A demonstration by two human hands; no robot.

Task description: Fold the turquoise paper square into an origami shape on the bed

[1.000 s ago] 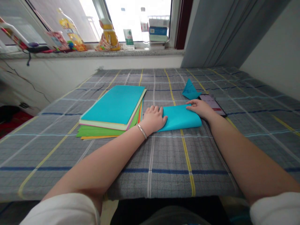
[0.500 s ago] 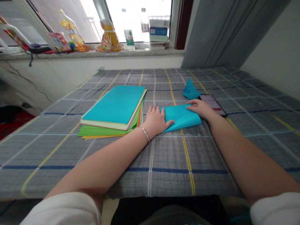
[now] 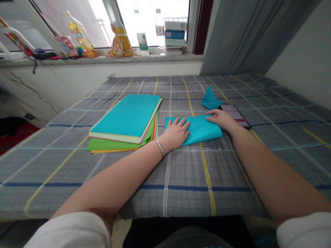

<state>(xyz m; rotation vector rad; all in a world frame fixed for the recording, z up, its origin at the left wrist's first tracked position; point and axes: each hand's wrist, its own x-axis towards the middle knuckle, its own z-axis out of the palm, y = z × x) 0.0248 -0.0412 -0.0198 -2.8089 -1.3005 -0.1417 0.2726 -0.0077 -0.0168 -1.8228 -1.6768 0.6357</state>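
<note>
Blue folded paper [image 3: 203, 131] lies under the left hand [image 3: 176, 133], its fingers [image 3: 182, 122] spread flat. The right hand [image 3: 221, 119] touches the far edge; whether gripping, I cannot tell.

Folded sheet [image 3: 200, 132]: bright turquoise, plain. Folded paper shape [image 3: 210, 100]: blue, a shade deeper. Paper stack [image 3: 129, 115]: turquoise uppermost — pale cream, pink, green and orange showing at the edges. Cloth [image 3: 129, 199]: grey, checked with yellow, white, light blue and dark blue lines. Bracelet [image 3: 160, 147]: silver. Sleeves [image 3: 74, 230]: white. Phone [image 3: 234, 114]: dark rim, pale mauve screen — red bar near its lower end. Curtain [image 3: 245, 31]: plain grey. Sill [image 3: 155, 59]: speckled grey.
</note>
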